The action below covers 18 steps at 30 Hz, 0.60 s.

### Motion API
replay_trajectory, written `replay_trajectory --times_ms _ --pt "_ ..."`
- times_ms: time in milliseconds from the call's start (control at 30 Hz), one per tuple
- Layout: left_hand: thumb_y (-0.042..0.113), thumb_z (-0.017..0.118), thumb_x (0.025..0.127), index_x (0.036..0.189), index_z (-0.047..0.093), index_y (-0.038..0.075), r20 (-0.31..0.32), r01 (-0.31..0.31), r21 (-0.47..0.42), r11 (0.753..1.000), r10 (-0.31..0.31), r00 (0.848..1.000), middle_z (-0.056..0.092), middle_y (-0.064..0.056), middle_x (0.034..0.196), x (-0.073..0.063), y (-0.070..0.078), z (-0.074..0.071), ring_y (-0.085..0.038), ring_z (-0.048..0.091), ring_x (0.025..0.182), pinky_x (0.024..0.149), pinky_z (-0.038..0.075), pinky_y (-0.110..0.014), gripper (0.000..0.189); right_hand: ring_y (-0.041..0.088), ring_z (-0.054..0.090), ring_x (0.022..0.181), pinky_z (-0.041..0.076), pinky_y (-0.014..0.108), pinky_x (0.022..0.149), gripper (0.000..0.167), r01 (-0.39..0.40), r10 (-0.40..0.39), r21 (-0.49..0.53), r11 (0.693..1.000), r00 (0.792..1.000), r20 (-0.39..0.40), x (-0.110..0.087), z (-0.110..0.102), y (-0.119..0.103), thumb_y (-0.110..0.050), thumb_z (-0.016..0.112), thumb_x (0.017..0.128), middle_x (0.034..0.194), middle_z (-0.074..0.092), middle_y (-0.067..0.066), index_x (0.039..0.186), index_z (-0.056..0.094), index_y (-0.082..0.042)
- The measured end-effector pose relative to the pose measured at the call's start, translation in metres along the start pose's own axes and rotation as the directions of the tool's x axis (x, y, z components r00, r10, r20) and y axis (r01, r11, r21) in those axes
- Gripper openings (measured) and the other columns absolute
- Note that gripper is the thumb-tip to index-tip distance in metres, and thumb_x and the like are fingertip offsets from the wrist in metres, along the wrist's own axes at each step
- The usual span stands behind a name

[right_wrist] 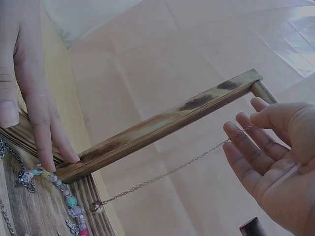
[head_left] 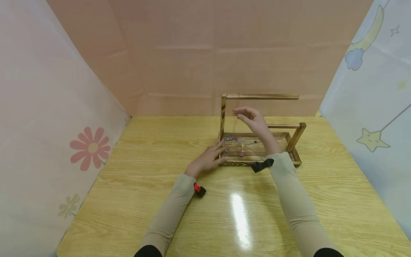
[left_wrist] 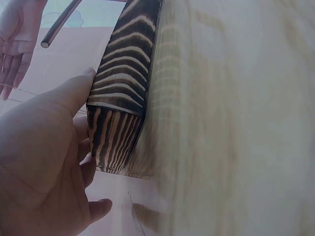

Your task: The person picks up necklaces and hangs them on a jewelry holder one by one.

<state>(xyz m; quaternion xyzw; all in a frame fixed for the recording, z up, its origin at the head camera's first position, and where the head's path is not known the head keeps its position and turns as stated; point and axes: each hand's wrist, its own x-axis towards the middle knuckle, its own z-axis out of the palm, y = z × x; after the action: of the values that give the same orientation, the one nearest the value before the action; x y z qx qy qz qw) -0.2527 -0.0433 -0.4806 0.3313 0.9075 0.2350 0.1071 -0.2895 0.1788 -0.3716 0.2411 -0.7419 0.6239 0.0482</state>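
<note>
A brown wooden jewellery stand (head_left: 223,116) has a tray base, an upright post and horizontal bars. My left hand (head_left: 209,157) rests against the tray's left end, fingers fairly straight and spread near the post's foot, thumb at the front wall. From the upper bar (head_left: 266,96) hangs a thin chain necklace (right_wrist: 170,173), its small round pendant (right_wrist: 97,206) low beside the post. My right hand (head_left: 253,119) is just below that bar, its loosely bent fingers (right_wrist: 253,155) touching the chain; thumb and forefinger look apart. A beaded bracelet (right_wrist: 71,200) lies in the tray.
Other silvery chains (head_left: 253,151) and a pink charm (head_left: 242,154) lie in the tray. A lower bar (head_left: 284,126) joins a slanted post (head_left: 296,137) at the right. The stand is on a wooden table (head_left: 154,153), with patterned cloth (head_left: 93,148) hanging around it.
</note>
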Motion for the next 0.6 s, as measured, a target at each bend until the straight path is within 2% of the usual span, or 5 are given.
replay_trajectory --times_ms 100,233,400,467,600 --pt "0.053 0.035 0.096 0.149 0.023 0.017 0.0 0.0 0.003 1.0 0.0 1.0 0.001 -0.002 0.157 0.0 0.0 0.0 -0.022 -0.005 0.144 0.113 0.004 -0.055 0.065 0.01 0.059 0.105 0.046 0.029 0.094 0.032 -0.007 0.007 -0.004 1.0 1.0 -0.002 -0.002 0.0 0.0 -0.017 0.055 0.094 0.113 0.065 -0.003 0.12 0.058 0.002" --pt "0.055 0.035 0.095 0.149 0.023 0.017 -0.003 -0.001 0.006 1.0 0.001 1.0 0.0 -0.002 0.157 0.001 -0.001 0.0 -0.022 -0.005 0.144 0.113 0.004 -0.055 0.066 0.008 0.058 0.105 0.046 0.03 0.094 0.032 -0.023 0.023 -0.014 1.0 1.0 0.003 -0.004 -0.001 0.0 -0.015 0.054 0.094 0.118 0.063 0.004 0.121 0.057 0.003" --pt "0.054 0.035 0.096 0.149 0.022 0.017 -0.001 0.0 0.004 1.0 0.0 1.0 0.001 -0.002 0.157 0.001 -0.002 0.0 -0.023 -0.005 0.144 0.113 0.004 -0.056 0.066 0.005 0.057 0.106 0.045 0.029 0.095 0.031 -0.063 0.063 -0.03 0.998 0.998 0.01 -0.011 0.002 -0.014 -0.007 0.051 0.095 0.123 0.06 0.012 0.123 0.055 0.005" --pt "0.053 0.035 0.096 0.149 0.022 0.017 0.0 0.001 0.002 1.0 -0.001 1.0 0.0 -0.002 0.157 0.002 -0.003 0.001 -0.023 -0.005 0.144 0.113 0.004 -0.056 0.066 0.008 0.056 0.109 0.044 0.028 0.095 0.031 -0.081 0.082 -0.04 0.996 0.997 0.011 -0.014 0.004 -0.019 -0.006 0.05 0.095 0.126 0.057 0.015 0.123 0.054 0.006" --pt "0.052 0.035 0.096 0.149 0.021 0.018 -0.003 0.0 0.004 1.0 0.0 1.0 0.0 -0.001 0.157 0.002 -0.004 0.002 -0.023 -0.004 0.144 0.113 0.005 -0.056 0.064 0.021 0.051 0.118 0.043 0.023 0.095 0.031 -0.091 0.092 -0.043 0.995 0.996 0.02 -0.016 0.003 -0.015 -0.006 0.05 0.095 0.134 0.05 0.019 0.124 0.053 0.006"
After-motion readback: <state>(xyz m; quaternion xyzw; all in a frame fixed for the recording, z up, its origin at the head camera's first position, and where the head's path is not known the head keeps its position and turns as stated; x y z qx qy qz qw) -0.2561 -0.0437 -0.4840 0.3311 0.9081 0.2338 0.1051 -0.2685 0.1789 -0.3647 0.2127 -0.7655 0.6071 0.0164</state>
